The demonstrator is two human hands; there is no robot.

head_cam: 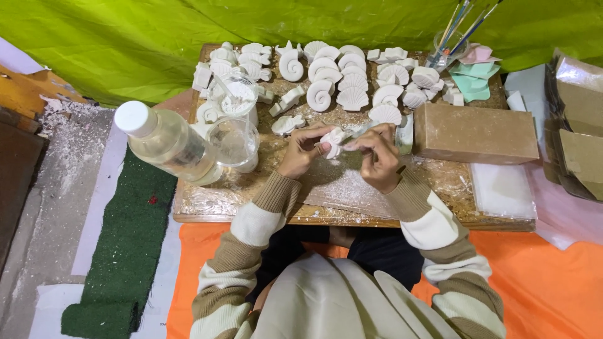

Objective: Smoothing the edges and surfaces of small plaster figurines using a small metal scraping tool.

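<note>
My left hand [300, 150] and my right hand [377, 156] meet over the middle of a low wooden board [207, 204]. Between their fingertips they hold a small white plaster piece [333, 142]. The right hand's fingers pinch it from the right and the left hand's from the left. White dust lies on the board under the hands. Behind the hands lie several white plaster shell casts [342, 81], scallops and spirals, in rows.
A clear plastic bottle [166, 143] with a white cap and a clear cup [233, 142] stand at the left. A brown block [474, 133] lies at the right, with a jar of brushes [447, 50] and teal moulds [472, 78] behind. Green cloth backs the board.
</note>
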